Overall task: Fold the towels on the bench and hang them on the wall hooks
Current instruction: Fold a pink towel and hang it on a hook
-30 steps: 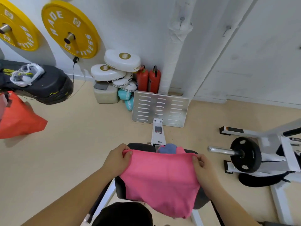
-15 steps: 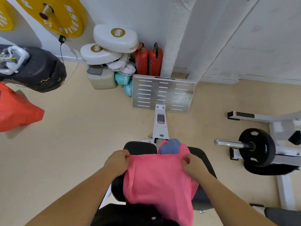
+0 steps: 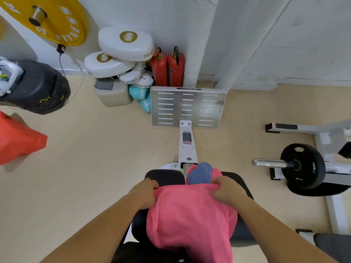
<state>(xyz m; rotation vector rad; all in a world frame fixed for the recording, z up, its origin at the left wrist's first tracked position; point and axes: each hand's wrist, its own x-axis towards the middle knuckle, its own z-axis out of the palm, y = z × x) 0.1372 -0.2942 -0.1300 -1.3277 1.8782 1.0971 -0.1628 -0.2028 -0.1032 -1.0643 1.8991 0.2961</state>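
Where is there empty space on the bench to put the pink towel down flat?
Little. The black padded bench shows bare padding only at its far left corner, beyond the left hand, and along the right edge by the right hand. The middle is crowded: the pink towel drapes there, the crumpled blue towel beyond it.

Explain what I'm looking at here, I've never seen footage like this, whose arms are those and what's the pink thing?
This is one picture from a camera worn on a person's head, looking forward and down, so the bare arms are the wearer's own. The left hand and the right hand each pinch the far edge of a pink cloth towel, which drapes over a black padded gym bench. Just beyond it lies a small crumpled blue towel. On the beige floor ahead stands the bench's silver slotted metal footplate, with two red fire extinguishers against the wall.
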